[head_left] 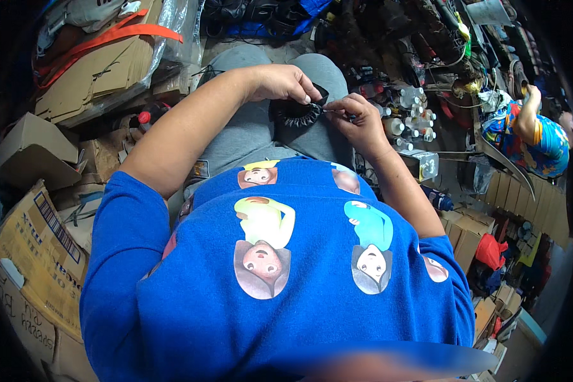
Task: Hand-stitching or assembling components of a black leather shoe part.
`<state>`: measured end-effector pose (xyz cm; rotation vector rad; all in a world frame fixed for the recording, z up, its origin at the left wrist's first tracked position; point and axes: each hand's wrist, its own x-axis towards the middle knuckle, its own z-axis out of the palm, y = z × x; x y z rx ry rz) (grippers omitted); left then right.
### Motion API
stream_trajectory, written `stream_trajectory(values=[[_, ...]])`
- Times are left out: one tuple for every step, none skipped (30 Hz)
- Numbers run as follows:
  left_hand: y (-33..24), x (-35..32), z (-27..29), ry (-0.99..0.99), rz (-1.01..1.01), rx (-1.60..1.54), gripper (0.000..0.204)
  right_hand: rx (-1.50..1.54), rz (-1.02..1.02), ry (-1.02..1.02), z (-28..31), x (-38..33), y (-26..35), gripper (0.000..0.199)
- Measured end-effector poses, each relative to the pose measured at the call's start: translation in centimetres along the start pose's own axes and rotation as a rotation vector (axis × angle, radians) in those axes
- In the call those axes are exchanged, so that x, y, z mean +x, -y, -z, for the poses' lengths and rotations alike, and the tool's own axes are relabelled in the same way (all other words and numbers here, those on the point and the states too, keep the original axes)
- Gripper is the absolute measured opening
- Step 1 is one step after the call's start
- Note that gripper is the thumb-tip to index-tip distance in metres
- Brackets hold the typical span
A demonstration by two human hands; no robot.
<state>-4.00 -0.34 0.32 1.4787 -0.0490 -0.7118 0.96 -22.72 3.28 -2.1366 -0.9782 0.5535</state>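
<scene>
A small round black piece [297, 118] with a ribbed, fringed-looking edge lies over my knees; it looks like gathered cloth, but its kind is unclear. My left hand [283, 84] pinches its upper edge between thumb and fingers, beside a dark flap that stands up there. At the piece's right side my right hand [361, 121] has thumb and forefinger pressed together. Something thin may be between those fingertips, too small to make out. Grey trousers [242, 124] cover my legs under the work.
Flattened cardboard [118, 70] with an orange strap is stacked at the far left, above an open box [35, 149]. Several plastic bottles [410, 118] stand right of my knees. Farther right sits another person [531, 140] in colourful clothing. Dark shoes [261, 13] lie ahead.
</scene>
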Motion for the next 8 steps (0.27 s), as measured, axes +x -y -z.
stream_trajectory(values=[[0.0,0.1,0.0,0.002,-0.002,-0.001,0.040,-0.002,-0.002,-0.001,0.0,-0.1,0.1,0.017],[0.1,0.1,0.0,0.010,-0.014,0.011,0.041,-0.007,0.013,0.002,0.0,-0.2,0.2,0.017],[0.2,0.1,0.0,0.017,-0.026,0.023,0.041,-0.012,0.027,0.004,0.0,-0.2,0.4,0.018],[0.3,0.1,0.1,0.016,-0.027,0.022,0.041,-0.013,0.028,0.006,0.1,-0.1,0.6,0.018],[0.5,0.2,0.1,0.021,-0.024,0.042,0.042,-0.084,0.041,0.026,0.2,-0.1,0.8,0.018],[0.6,0.2,0.2,0.026,-0.021,0.062,0.042,-0.154,0.054,0.047,0.4,0.0,1.1,0.017],[0.7,0.2,0.2,0.013,-0.017,0.079,0.042,-0.198,0.087,0.063,0.5,0.2,1.4,0.016],[0.5,0.1,0.1,0.002,-0.013,0.099,0.042,-0.243,0.118,0.077,0.7,0.2,1.6,0.015]])
